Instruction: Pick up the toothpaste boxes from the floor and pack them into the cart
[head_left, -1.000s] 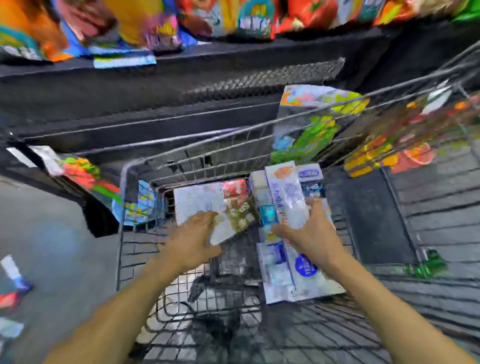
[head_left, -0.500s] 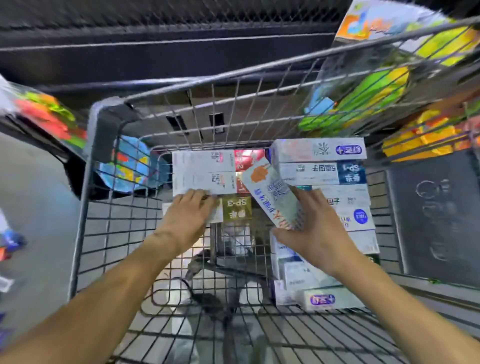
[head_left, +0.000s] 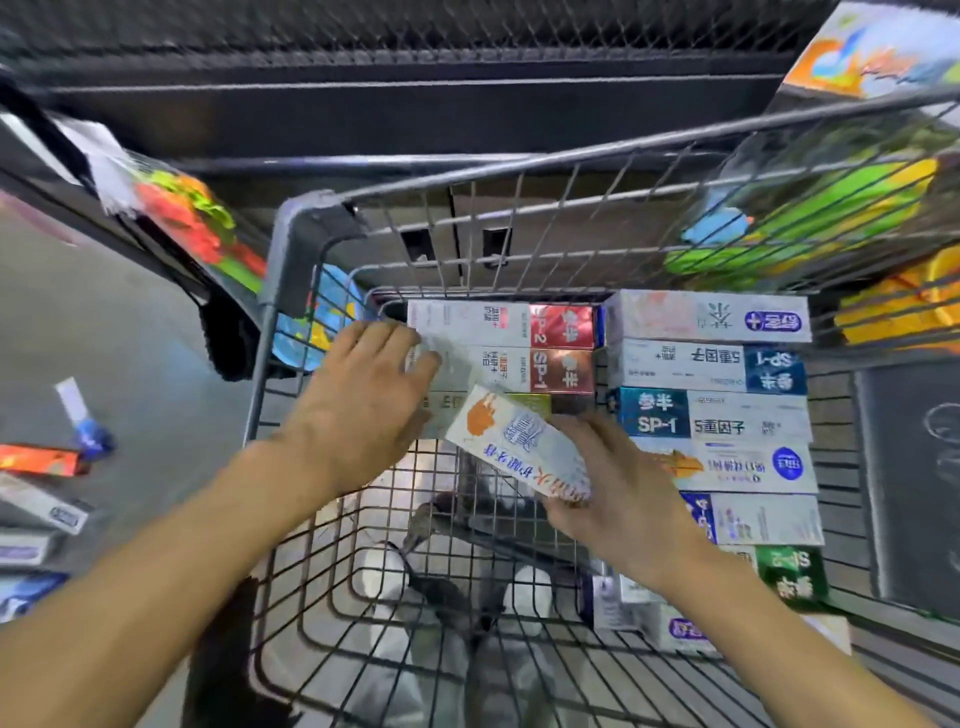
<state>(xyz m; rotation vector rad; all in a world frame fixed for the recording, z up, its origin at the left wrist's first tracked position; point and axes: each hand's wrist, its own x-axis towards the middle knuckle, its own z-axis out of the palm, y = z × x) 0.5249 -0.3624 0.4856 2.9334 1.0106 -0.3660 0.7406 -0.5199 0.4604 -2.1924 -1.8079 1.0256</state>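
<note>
Inside the wire cart (head_left: 291, 244), toothpaste boxes lie in two rows. The right row (head_left: 711, 410) holds several white, blue and green boxes. The left row (head_left: 519, 343) has white boxes with red ends, and a gold-ended box under them. My left hand (head_left: 363, 400) rests flat with straight fingers on the left end of that left row. My right hand (head_left: 618, 493) grips a white box with an orange mark (head_left: 514, 447), tilted diagonally above the cart floor between the rows. More toothpaste boxes (head_left: 41, 483) lie on the floor at the far left.
A dark store shelf (head_left: 415, 119) stands behind the cart. Colourful snack bags (head_left: 810, 228) hang to the right of the cart and others (head_left: 192, 223) to the left. My feet in white shoes (head_left: 530, 597) show through the cart's mesh bottom.
My right hand has brought the orange-marked box down and left from the right row toward the left row. My left hand slid up along the left boxes. The view tilted further down.
</note>
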